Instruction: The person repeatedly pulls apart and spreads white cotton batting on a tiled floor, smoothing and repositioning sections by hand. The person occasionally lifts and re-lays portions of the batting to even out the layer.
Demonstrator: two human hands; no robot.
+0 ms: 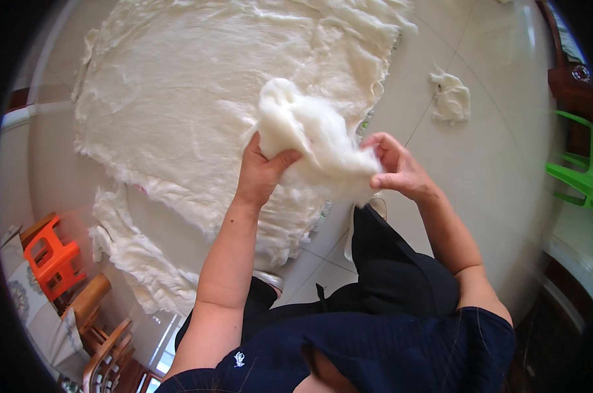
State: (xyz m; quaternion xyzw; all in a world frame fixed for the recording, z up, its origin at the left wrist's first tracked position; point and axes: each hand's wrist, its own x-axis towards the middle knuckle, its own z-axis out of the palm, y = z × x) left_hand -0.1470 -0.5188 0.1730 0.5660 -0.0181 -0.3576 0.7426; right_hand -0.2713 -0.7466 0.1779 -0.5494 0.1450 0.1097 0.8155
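My left hand [264,172] grips a bundle of white fluffy fibre wadding [306,132], with the thumb across its near side. At the bundle's right end is my right hand [397,167], thumb and fingers spread around the thin wisps; blur hides whether it pinches them. Beneath and beyond lies a large layer of cream-white wadding [178,98] spread over the floor. Its right edge shows bits of a patterned material underneath. A loose strip of wadding [139,255] rests on the floor at the lower left of the layer.
A small folded piece of wadding [452,100] lies on the tiled floor [414,73] to the right. An orange plastic stool [53,258] and wooden chairs [102,344] are at the left, beside a cloth-covered table [46,314]. A green plastic chair [579,167] stands at the far right.
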